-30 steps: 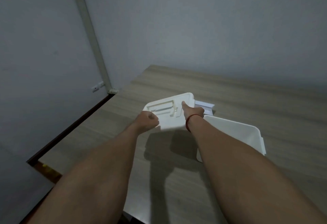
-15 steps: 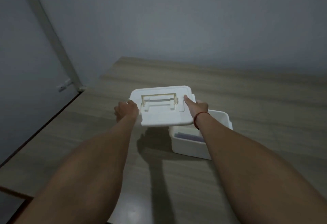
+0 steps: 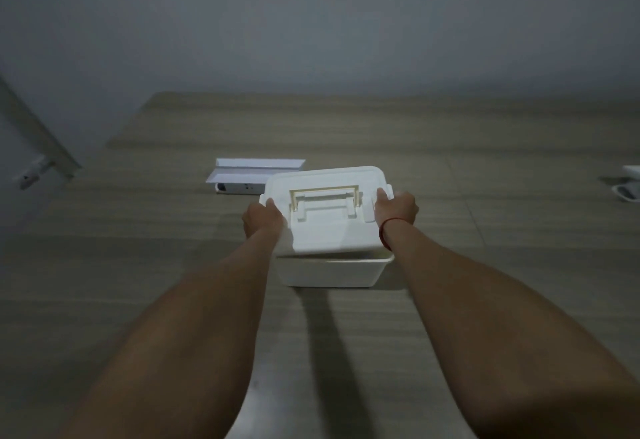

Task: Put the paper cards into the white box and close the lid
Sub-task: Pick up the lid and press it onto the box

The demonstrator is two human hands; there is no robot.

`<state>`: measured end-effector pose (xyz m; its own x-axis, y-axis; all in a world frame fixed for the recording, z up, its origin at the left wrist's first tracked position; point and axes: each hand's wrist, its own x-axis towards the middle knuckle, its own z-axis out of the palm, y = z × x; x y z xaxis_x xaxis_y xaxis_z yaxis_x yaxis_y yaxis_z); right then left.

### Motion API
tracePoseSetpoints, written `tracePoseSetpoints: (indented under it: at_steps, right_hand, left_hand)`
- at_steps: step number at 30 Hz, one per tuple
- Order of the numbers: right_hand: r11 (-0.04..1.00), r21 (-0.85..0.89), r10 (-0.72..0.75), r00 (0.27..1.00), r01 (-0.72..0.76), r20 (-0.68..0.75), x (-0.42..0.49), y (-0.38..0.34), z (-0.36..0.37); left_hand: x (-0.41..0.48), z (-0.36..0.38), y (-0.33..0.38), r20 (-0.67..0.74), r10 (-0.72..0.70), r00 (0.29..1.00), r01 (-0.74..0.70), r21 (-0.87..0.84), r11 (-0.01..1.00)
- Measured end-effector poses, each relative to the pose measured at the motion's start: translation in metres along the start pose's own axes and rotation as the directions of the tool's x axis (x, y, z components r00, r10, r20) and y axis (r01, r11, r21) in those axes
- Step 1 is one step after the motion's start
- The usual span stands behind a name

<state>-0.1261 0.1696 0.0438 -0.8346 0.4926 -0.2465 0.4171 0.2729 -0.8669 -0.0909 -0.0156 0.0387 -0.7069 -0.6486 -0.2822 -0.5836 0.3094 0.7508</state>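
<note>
White plastic lid (image 3: 329, 211) gripped at both short ends, left hand (image 3: 263, 222) and right hand (image 3: 398, 211) each clamped on an edge so it comes down level. Hovering just over the box (image 3: 332, 270), near edge not seated yet, slight gap showing below the fingers. Cards presumably inside, can't actually see them. Open cardboard sleeve (image 3: 249, 177) sitting beyond the left fingertips on the wooden table (image 3: 485, 196). Probably just needs pressing down evenly.
</note>
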Motion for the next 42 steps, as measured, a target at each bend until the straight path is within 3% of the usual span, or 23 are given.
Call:
tracePoseSetpoints:
  at_steps: [7, 23, 29, 32, 37, 42]
  right_hand:
    - [0.996, -0.026, 0.089, 0.996, -0.09, -0.031, 0.011, 0.019, 0.002]
    - [0.987, -0.097, 0.132, 0.991, -0.13, 0.012, 0.005, 0.037, 0.008]
    - [0.974, -0.023, 0.227, 0.97, -0.226, 0.087, 0.004, 0.046, 0.006]
    - [0.97, 0.012, 0.239, 0.966, -0.241, 0.103, 0.005, 0.045, 0.005]
    - [0.966, 0.015, 0.257, 0.96, -0.26, 0.11, 0.006, 0.046, 0.006]
    - [0.958, 0.026, 0.279, 0.949, -0.286, 0.149, 0.01, 0.047, 0.006]
  left_hand:
    - [0.005, 0.018, -0.008, -0.003, 0.001, 1.0, -0.001, 0.063, 0.998]
    - [0.019, 0.027, -0.03, 0.043, 0.021, 0.999, -0.024, 0.074, 0.997]
    - [0.019, 0.031, -0.036, 0.112, -0.126, 0.986, 0.132, -0.05, 0.99]
    - [0.023, 0.031, -0.034, 0.052, -0.175, 0.983, 0.179, -0.073, 0.981]
    - [0.021, 0.033, -0.033, -0.08, -0.034, 0.996, 0.039, 0.057, 0.998]
    - [0.018, 0.039, -0.036, -0.128, 0.05, 0.99, -0.051, -0.009, 0.999]
